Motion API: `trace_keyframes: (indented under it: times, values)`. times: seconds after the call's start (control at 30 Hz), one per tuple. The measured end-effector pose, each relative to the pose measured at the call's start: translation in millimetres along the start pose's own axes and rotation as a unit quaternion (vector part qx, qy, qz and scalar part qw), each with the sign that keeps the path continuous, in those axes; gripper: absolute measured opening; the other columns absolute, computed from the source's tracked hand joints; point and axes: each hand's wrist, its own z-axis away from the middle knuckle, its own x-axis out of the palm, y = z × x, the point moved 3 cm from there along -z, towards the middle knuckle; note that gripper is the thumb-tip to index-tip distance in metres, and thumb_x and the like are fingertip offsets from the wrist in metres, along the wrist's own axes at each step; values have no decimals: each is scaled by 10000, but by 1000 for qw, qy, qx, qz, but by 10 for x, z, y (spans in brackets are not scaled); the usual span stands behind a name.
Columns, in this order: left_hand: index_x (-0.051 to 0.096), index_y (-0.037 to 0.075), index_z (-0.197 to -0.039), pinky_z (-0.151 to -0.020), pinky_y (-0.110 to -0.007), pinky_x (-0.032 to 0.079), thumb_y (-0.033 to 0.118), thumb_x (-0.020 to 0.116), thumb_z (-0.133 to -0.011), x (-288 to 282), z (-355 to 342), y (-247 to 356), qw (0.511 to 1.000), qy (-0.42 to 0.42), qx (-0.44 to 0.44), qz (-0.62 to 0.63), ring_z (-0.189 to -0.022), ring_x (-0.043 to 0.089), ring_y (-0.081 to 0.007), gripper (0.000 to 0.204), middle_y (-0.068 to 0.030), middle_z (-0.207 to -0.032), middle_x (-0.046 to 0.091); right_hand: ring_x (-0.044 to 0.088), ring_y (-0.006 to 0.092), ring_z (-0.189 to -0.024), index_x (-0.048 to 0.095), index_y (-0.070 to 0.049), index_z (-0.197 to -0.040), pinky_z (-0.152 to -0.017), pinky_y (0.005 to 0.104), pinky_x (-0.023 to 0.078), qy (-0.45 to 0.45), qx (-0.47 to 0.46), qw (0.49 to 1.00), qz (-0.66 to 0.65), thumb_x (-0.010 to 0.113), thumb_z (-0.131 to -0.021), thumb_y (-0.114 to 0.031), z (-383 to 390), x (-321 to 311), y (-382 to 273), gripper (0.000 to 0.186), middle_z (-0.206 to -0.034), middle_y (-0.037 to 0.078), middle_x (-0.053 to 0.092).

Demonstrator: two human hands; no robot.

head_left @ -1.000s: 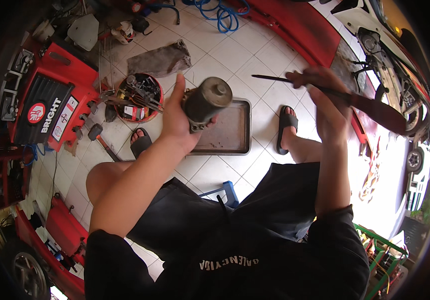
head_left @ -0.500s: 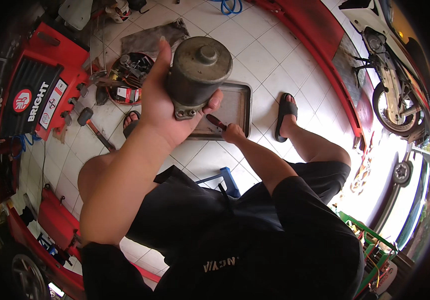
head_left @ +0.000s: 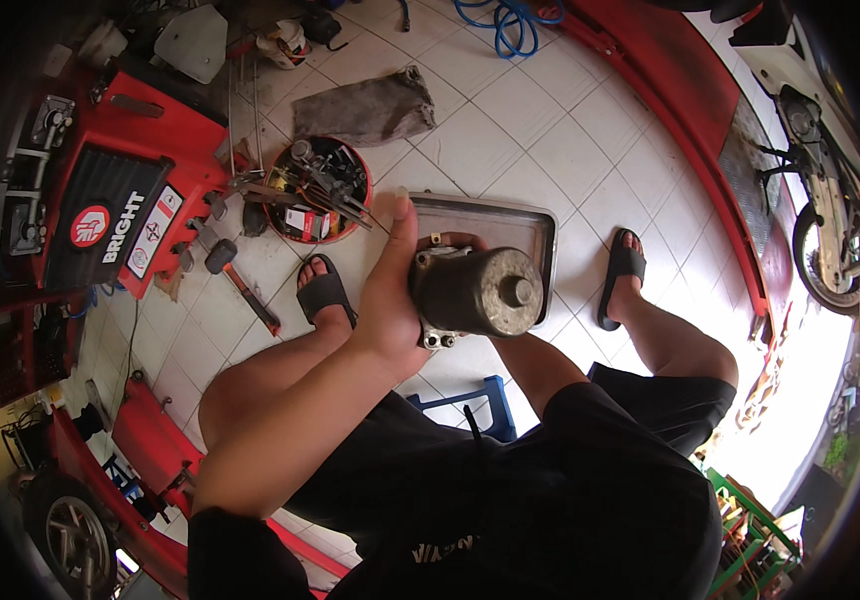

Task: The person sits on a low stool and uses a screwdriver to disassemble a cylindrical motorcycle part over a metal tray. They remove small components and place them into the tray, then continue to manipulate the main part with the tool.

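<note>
A dark cylindrical starter motor [head_left: 470,292] is gripped in my left hand [head_left: 388,312], held up over the tray. Its round end with a raised centre boss points right and toward me, and a metal flange with bolt holes lies against my palm. My left thumb stands upright beside it, while the other fingers are mostly hidden by the motor. From the lower right my right forearm [head_left: 535,365] reaches in behind the motor, which covers the right hand and anything in it. Beneath is a shallow metal tray [head_left: 547,235] on the floor.
A red round bin [head_left: 365,210] of tools and parts stands left of the tray. A hammer [head_left: 245,292] lies near my left foot, and a grey rag [head_left: 365,108] lies beyond. Red machinery [head_left: 140,150] stands left, a red lift ramp [head_left: 665,100] right. A blue frame [head_left: 498,405] is below.
The motor has come down and right, tipping from upright to lying sideways. My right hand, earlier visible with a dark-red-handled tool, is now behind the motor. The whole view has shifted.
</note>
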Motion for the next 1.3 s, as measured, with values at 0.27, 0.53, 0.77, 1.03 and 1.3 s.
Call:
trace_keyframes:
  times: [0.27,0.53,0.77,1.03,1.3]
  values:
    - [647,-38,-1101,-898,-360,573,784,266,-996,203,75,-58,991,-41,13,-129,-959,706,-232,912,-137,-1034,704,682,448,-1007,751,-78,-1055,-868,519,551,141,-91,984,-58,664,-911,-310,-145,-252,351,286,-994,238,712]
    - [647,-38,-1093,-826,-288,548,781,217,-1000,376,353,-163,949,-270,10,-162,-856,679,-153,930,-104,-940,681,724,280,-861,773,-36,-1063,-815,398,540,275,-180,919,-217,710,-943,-222,361,-2539,-87,230,-1022,170,759]
    - [617,-58,-1165,-776,-293,549,824,146,-966,505,445,-270,943,-310,7,-117,-852,661,-167,1019,-122,-945,657,516,61,-664,623,27,-1179,-571,225,399,47,-353,750,-557,728,-965,-69,2270,-3169,-901,256,-1039,47,615]
    - [615,-26,-1182,-800,-325,559,810,148,-977,417,350,-411,955,-254,18,-155,-896,670,-199,980,-130,-991,672,706,248,-942,744,-9,-1008,-808,349,547,43,-591,755,-281,786,-831,25,2702,-3167,-1159,185,-1007,117,728]
    - [611,-21,-1193,-870,-316,534,800,176,-984,372,229,-463,952,-259,35,-159,-980,651,-177,952,-94,-1056,665,739,277,-865,764,-5,-978,-744,353,586,80,-614,763,-185,841,-784,3,2687,-3197,-1139,209,-933,124,735]
